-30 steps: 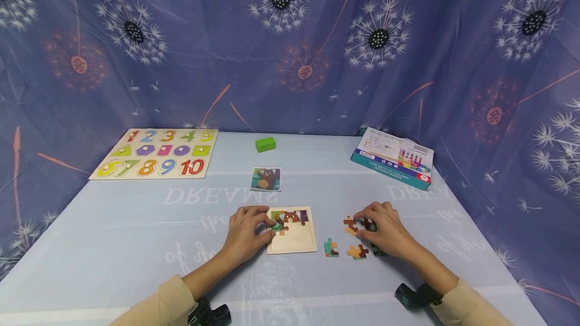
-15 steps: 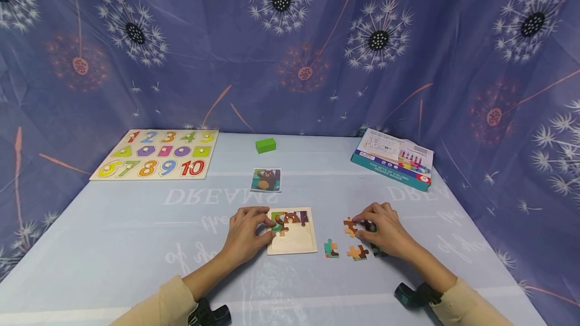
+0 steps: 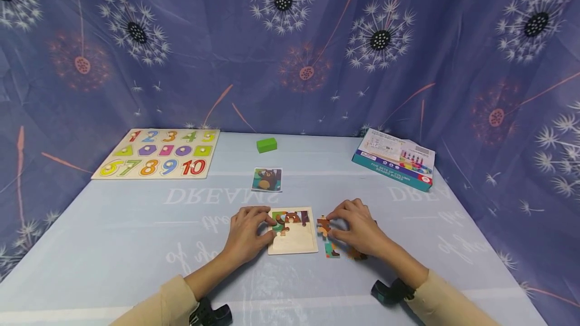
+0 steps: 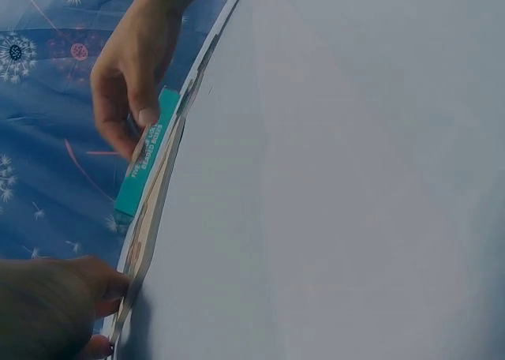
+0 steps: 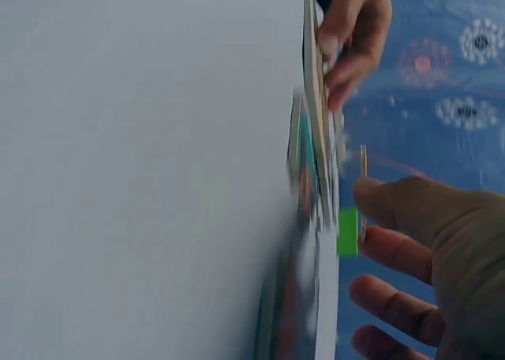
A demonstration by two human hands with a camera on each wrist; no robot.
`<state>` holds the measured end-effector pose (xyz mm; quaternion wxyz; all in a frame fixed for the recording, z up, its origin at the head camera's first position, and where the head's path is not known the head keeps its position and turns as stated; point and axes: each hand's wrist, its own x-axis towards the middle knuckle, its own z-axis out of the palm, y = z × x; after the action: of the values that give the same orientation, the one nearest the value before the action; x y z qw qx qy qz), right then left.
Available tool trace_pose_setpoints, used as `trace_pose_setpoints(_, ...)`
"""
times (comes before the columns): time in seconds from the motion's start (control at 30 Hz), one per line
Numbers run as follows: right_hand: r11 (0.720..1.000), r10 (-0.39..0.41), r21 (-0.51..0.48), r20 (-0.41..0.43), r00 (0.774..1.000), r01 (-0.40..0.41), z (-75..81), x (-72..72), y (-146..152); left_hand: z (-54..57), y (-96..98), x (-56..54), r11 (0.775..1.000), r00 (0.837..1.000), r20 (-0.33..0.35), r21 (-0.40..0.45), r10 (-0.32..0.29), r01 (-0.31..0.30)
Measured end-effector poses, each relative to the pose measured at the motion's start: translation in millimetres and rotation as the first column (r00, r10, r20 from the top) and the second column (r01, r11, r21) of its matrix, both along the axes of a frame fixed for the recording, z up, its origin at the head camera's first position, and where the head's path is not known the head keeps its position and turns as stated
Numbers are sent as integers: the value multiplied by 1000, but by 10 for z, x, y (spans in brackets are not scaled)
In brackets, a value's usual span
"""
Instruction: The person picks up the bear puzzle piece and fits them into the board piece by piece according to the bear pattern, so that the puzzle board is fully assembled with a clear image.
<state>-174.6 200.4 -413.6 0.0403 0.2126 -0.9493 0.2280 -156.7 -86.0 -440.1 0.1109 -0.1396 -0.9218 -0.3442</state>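
A square wooden puzzle tray lies on the table, its top row and left side partly filled with bear-picture pieces. My left hand holds the tray's left edge, thumb and fingers spread along it. Just right of the tray, my right hand pinches a brown and orange jigsaw piece. In the right wrist view, that piece shows edge-on between thumb and index finger, raised off the table. Below it lies a teal jigsaw piece. Another brown piece is partly hidden beneath my right hand.
Behind the tray lies a bear picture card, with a green block farther back. A number board stands at the back left. At the back right is a teal-sided box. A patterned curtain closes off the far edge.
My right hand has lifted the brown and orange jigsaw piece and carried it left toward the tray, passing above the loose pieces. My left hand stays at the tray's edge.
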Motion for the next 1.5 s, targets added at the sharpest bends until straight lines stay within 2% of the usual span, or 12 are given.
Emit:
trace_pose_setpoints(0.23, 998, 58, -3, -31, 998, -59, -54, -19, -380, -19, 6, -1, 1000, 999, -55, -5, -3, 3)
trace_pose_setpoints(0.47, 994, 106, 14, -70, 992, -105, -110, -60, -569, -28, -4, -1, 1000, 1000, -10, -3, -6, 6)
trace_pose_setpoints(0.8, 995, 102, 25, -84, 991, -101, -134, -97, -653, -29, -3, -11, 1000, 1000, 8, -11, -2, 2)
trace_pose_setpoints(1.5, 997, 81, 7, -110, 991, -81, -167, -85, -674, -27, -5, -10, 1000, 1000, 15, -5, -8, 8)
